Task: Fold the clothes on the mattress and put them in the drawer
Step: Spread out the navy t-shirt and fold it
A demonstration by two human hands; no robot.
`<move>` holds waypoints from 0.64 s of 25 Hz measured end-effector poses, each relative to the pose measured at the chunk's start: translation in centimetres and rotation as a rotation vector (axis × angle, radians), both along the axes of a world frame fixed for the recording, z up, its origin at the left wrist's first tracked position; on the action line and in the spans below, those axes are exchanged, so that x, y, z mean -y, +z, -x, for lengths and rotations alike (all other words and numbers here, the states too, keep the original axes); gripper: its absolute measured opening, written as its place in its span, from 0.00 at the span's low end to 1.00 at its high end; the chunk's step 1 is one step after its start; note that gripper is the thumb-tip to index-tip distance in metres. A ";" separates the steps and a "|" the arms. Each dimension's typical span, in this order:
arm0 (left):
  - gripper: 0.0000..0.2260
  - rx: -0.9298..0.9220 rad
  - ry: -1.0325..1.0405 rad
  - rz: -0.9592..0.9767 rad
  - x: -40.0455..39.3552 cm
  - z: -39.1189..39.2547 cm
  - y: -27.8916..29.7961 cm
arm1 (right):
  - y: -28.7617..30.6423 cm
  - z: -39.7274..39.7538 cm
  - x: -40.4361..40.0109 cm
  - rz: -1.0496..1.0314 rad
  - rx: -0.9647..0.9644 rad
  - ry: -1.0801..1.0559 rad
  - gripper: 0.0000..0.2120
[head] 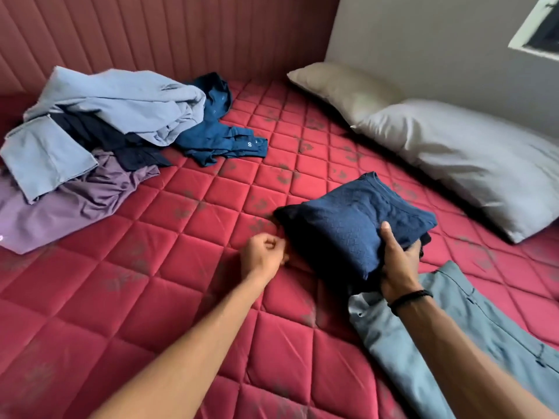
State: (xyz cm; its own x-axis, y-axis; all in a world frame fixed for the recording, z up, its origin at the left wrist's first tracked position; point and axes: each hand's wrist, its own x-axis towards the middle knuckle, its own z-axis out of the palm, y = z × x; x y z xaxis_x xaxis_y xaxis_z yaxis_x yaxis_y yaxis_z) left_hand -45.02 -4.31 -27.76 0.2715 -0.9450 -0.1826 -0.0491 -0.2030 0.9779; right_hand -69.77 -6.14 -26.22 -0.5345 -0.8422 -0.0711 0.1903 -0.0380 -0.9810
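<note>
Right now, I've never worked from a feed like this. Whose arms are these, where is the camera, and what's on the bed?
There is no machine here: these are a person's two bare arms, filmed by one wide-angle camera worn on their head, looking down and forward. The right hand grips a folded navy garment, lifted at its near edge. The left hand is loosely curled beside that garment; whether it pinches any cloth is unclear. They work over a red quilted mattress. An unfolded pile of clothes lies at the far left, grey-blue trousers lie near the right arm, and two pillows rest along the wall.
</note>
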 end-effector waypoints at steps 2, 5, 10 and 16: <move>0.08 0.297 -0.080 0.184 -3.3 -2.1 -1.6 | -0.5 -0.9 -1.8 -0.034 -0.023 -0.088 0.38; 0.03 0.598 -0.137 0.411 -8.5 -3.1 -2.7 | -0.2 -3.1 -6.8 -0.167 -0.187 -0.148 0.37; 0.18 0.917 -0.292 0.422 -15.0 -5.5 -3.6 | -0.9 -13.2 -18.5 -0.088 -1.083 0.107 0.37; 0.31 1.222 0.017 0.163 -20.8 -21.3 -2.6 | -2.8 -30.3 -22.5 -0.263 -1.625 0.734 0.39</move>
